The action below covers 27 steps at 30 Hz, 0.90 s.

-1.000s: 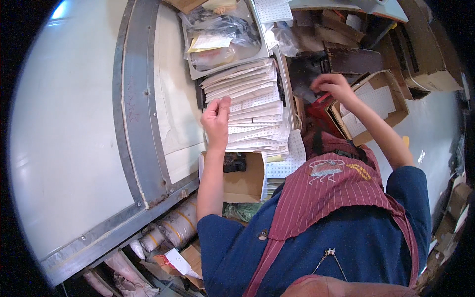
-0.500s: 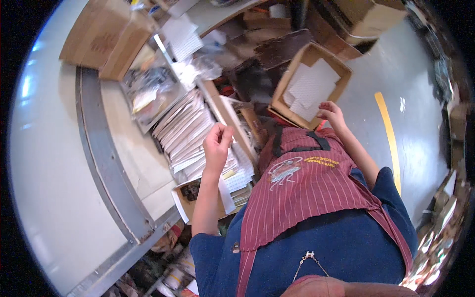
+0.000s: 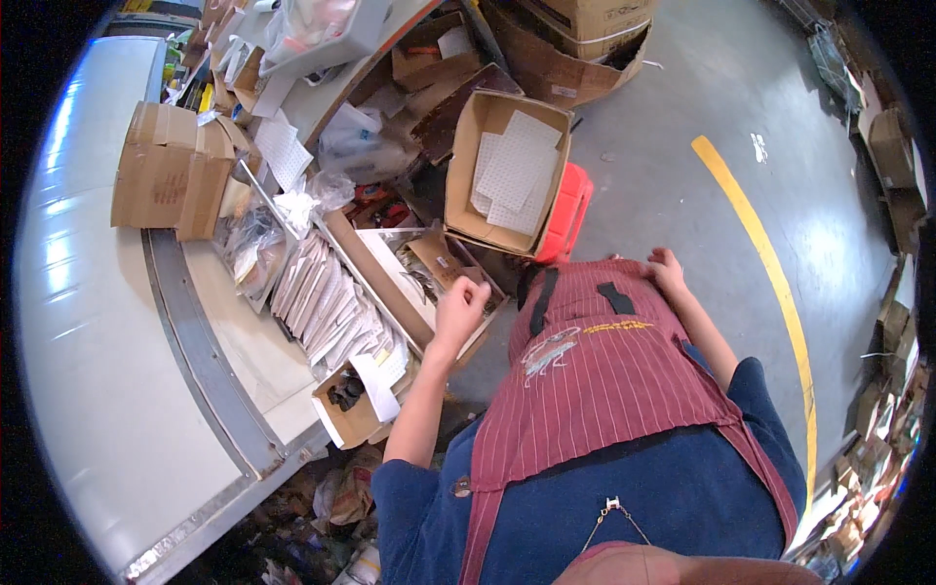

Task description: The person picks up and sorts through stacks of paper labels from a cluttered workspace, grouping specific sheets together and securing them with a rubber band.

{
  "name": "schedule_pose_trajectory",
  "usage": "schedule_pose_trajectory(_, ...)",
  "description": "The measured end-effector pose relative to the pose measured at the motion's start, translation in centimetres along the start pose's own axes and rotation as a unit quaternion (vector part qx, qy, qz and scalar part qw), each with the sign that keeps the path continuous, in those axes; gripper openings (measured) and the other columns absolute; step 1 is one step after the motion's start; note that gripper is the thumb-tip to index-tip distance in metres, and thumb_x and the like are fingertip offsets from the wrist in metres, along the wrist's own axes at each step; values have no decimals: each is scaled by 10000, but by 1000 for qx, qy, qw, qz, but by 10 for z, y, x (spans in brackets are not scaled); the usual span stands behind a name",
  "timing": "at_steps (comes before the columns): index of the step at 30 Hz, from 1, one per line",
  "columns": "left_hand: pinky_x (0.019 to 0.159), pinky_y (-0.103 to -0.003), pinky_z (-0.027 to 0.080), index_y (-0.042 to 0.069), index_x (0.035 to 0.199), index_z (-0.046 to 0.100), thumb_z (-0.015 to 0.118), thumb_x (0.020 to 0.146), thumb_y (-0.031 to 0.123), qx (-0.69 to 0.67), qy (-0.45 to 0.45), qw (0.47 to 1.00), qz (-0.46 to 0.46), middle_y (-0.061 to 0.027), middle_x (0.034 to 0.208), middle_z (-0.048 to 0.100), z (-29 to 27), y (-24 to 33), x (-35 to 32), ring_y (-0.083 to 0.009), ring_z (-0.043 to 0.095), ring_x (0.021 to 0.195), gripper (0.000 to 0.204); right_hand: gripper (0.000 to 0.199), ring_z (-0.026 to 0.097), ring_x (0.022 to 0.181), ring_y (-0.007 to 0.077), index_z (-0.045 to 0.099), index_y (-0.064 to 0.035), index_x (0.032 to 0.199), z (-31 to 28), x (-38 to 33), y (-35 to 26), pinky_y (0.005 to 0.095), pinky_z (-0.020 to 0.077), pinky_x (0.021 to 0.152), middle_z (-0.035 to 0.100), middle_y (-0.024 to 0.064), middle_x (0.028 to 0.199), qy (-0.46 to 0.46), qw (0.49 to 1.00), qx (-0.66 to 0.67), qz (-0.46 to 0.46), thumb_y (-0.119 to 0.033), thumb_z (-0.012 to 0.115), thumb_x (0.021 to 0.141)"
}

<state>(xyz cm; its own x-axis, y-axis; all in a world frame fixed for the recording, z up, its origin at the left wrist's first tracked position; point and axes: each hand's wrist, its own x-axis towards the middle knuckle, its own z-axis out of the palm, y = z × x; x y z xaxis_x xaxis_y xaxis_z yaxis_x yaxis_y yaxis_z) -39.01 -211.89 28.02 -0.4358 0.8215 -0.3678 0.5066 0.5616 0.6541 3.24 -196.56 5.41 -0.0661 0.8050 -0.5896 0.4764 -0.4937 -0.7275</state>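
My left hand (image 3: 461, 310) is raised with its fingers curled in. Whether anything small is inside the fingers is hidden. In view it overlaps the edge of an open carton (image 3: 458, 261) beside the bench. Lower right of the box of sheets, my right hand (image 3: 666, 271) is by the edge of my red striped apron (image 3: 595, 390), fingers bent and apart, with nothing seen in them. Ahead, an open cardboard box (image 3: 460, 195) holds several white dotted sheets (image 3: 519, 171). A red plastic stool (image 3: 575, 210) shows beside and below that box.
Along the bench (image 3: 234, 341) at left lie a row of upright papers (image 3: 322, 302), a small box with dark parts (image 3: 349, 393) and a closed carton (image 3: 166, 171). Large cartons (image 3: 575, 49) stand at the back. A yellow line (image 3: 760, 244) crosses the grey floor at right.
The view has shifted, so the box of sheets appears farther left and the red stool shows more. My right hand is now apart from that box; my left hand has moved away from the papers.
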Motion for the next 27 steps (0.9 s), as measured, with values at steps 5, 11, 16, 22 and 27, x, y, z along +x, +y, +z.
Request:
schedule_pose_trajectory(5,625,-418,487,36,800,589,704,889,315,70,-21,997,-15,-128,657,616,65,-20,-33,-300,633,639,315,500,704,926,275,546,16,1281,-88,1,123,389,603,719,647,187,1202,11,990,-124,69,-30,622,789)
schedule_pose_trajectory(11,672,-472,513,84,665,753,630,878,619,124,-75,976,-163,-154,645,670,112,-39,-62,-345,695,722,589,398,720,673,273,610,35,1207,-186,-29,156,365,561,562,701,189,971,21,972,-117,202,-6,569,813)
schedule_pose_trajectory(16,814,-437,568,45,757,773,593,898,610,285,-235,918,-145,-154,722,717,129,-46,-45,-341,722,810,610,412,725,651,294,609,32,1219,-204,-58,168,374,547,525,698,185,958,80,953,-37,290,13,575,809)
schedule_pose_trajectory(22,831,-461,553,29,957,736,656,880,271,123,30,992,-11,-202,931,731,99,-19,90,-374,709,898,267,530,737,800,306,472,10,1330,-168,-78,194,392,575,667,690,215,1078,45,956,-203,206,-120,640,844)
schedule_pose_trajectory(27,1048,-448,443,-21,1341,532,763,833,266,123,48,991,-28,-255,1336,594,113,-31,224,-391,562,1245,629,729,649,1111,372,363,-9,1442,-150,-80,229,468,535,888,603,242,1280,83,963,-198,162,-224,702,835)
